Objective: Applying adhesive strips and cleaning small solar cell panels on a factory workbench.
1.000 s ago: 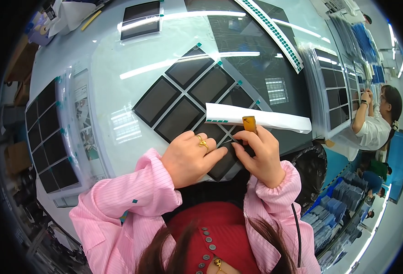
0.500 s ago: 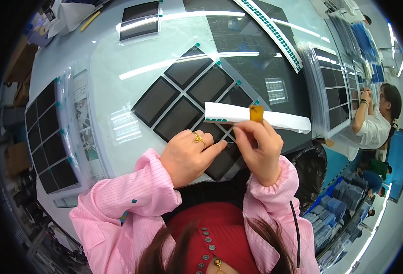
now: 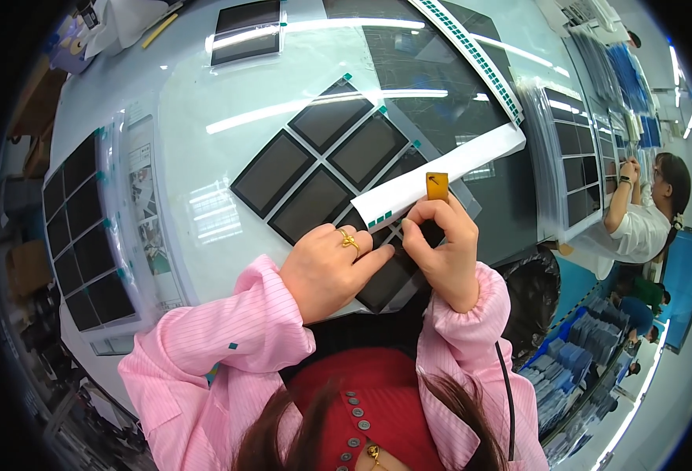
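My left hand point(image 3: 332, 271), with a gold ring, rests at the lower edge of a sheet of dark square panels point(image 3: 338, 145). Its thumb is stretched to the right; the other fingertips are partly hidden. My right hand point(image 3: 446, 250) is closed, thumb and index tips together. A small flat amber piece point(image 3: 437, 187) with a dark mark stands up from its fingers; anything else in the pinch is too small to tell. Behind this hand a white strip point(image 3: 471, 159) runs up to the right, with green tabs point(image 3: 380, 220) at its near left end.
A long white strip of green tabs point(image 3: 479, 59) curves across the far right. Stacked panel sheets stand at the left point(image 3: 87, 228) and right point(image 3: 573, 149). Another dark panel pair point(image 3: 245, 31) lies at the back. A co-worker point(image 3: 648, 208) sits at the right.
The white strip has swung, its right end rising away from me. The right hand and amber piece shifted slightly left. The panel sheet and left hand have moved a little to the right.
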A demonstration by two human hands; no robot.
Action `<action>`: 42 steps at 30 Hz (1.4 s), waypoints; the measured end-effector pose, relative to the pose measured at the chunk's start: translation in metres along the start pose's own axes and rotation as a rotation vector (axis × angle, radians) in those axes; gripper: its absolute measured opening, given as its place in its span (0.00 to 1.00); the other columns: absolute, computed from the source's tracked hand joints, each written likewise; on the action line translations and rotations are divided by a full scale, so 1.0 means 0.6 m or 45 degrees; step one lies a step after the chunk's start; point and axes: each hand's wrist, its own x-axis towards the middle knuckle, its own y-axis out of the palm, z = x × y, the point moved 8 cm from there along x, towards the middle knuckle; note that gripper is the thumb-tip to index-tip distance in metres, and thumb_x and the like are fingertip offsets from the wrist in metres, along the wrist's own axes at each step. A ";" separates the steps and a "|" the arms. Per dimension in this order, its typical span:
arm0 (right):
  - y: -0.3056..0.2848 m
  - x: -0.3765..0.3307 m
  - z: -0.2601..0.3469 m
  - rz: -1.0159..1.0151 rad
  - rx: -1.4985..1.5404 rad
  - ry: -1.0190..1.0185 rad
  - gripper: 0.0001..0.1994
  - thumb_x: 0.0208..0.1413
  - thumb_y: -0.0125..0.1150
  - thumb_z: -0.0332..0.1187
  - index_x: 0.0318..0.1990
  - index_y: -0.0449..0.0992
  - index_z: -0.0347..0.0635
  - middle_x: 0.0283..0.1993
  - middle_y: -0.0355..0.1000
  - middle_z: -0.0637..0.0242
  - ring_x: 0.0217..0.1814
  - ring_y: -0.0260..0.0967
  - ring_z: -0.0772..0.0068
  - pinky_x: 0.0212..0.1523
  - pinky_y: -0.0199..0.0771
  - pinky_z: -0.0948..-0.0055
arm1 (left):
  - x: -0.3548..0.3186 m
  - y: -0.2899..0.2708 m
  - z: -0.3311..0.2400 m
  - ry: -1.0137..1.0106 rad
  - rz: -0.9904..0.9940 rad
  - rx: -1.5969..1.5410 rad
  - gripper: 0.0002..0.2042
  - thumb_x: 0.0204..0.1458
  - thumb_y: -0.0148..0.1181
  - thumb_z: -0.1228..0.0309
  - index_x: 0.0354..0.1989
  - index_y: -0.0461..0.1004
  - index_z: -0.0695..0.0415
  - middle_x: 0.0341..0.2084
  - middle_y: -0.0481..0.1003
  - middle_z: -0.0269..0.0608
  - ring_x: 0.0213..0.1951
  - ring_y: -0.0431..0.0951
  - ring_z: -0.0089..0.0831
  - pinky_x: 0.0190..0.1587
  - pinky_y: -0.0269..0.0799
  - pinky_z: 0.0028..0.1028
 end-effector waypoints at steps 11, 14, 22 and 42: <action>-0.017 -0.015 -0.022 0.127 0.031 0.209 0.06 0.49 0.69 0.26 0.31 0.76 0.37 0.43 0.69 0.63 0.48 0.66 0.66 0.54 0.65 0.69 | 0.003 -0.002 -0.003 0.005 0.001 0.015 0.13 0.48 0.62 0.74 0.43 0.81 0.55 0.27 0.69 0.32 0.30 0.75 0.29 0.32 0.68 0.31; -0.011 -0.015 -0.018 0.196 -0.109 0.121 0.06 0.49 0.70 0.27 0.32 0.78 0.37 0.43 0.69 0.63 0.48 0.66 0.64 0.54 0.65 0.68 | 0.003 -0.001 -0.003 0.009 0.004 0.018 0.12 0.48 0.62 0.74 0.43 0.81 0.55 0.27 0.69 0.32 0.30 0.75 0.29 0.32 0.68 0.31; -0.009 -0.018 -0.023 0.177 -0.106 0.156 0.06 0.48 0.70 0.27 0.32 0.79 0.38 0.44 0.68 0.62 0.49 0.66 0.63 0.54 0.65 0.68 | 0.001 0.002 -0.001 0.001 0.028 -0.011 0.14 0.47 0.70 0.76 0.44 0.83 0.52 0.27 0.69 0.31 0.28 0.73 0.29 0.30 0.65 0.31; -0.004 -0.033 -0.016 0.023 -0.217 0.173 0.05 0.46 0.70 0.26 0.30 0.78 0.40 0.44 0.68 0.63 0.50 0.64 0.61 0.55 0.62 0.64 | 0.001 0.001 0.000 -0.005 0.033 -0.017 0.16 0.46 0.69 0.77 0.45 0.83 0.53 0.26 0.70 0.31 0.27 0.73 0.29 0.30 0.65 0.31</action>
